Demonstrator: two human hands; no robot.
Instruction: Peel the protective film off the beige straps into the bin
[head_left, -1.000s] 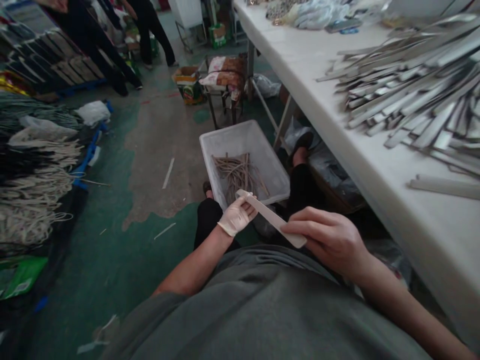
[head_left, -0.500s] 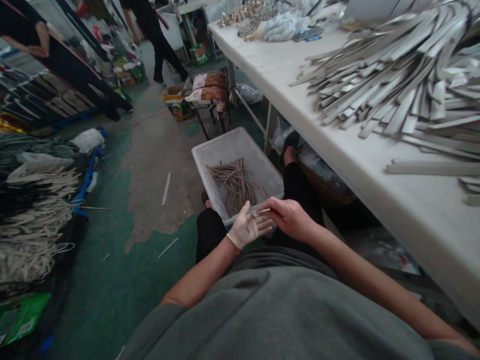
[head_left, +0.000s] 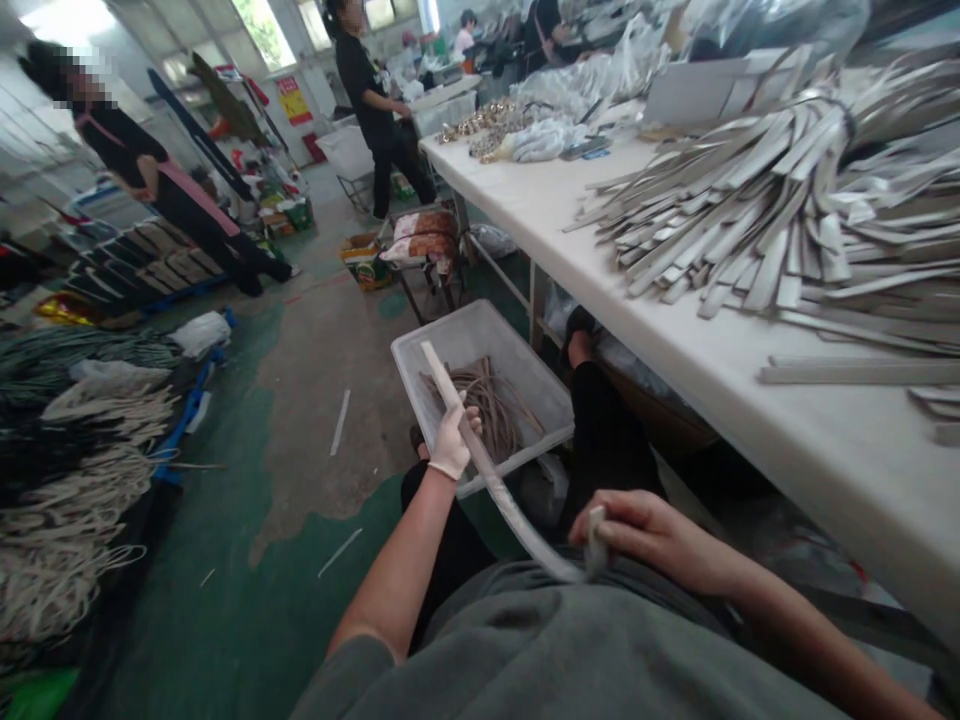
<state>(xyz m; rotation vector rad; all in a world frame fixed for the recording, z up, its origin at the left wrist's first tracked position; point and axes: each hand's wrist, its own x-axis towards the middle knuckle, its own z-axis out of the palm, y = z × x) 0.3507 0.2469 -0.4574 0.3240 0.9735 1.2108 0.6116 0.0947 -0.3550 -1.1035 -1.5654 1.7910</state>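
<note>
My left hand (head_left: 453, 438), in a pale glove, is closed round a long whitish-grey strap (head_left: 504, 497) near its far end. The strap sags in a curve towards my lap, and its near end turns up in the bare fingers of my right hand (head_left: 637, 528), which pinch it. Beneath and beyond my left hand stands a translucent plastic bin (head_left: 409, 352) between my legs. Narrow brownish strips (head_left: 501, 418) lie in a tangle inside the bin.
To my right, a long white table (head_left: 705, 375) carries a large bundle of similar straps (head_left: 757, 200). A cushioned stool (head_left: 424, 240) stands past the bin. Heaps of cords (head_left: 67, 470) lie on the left. Two people (head_left: 375, 110) are farther off.
A long strap is now stretched between my hands. My left hand has moved forward and closed; my right hand has drawn back towards my body. The view has tilted up.
</note>
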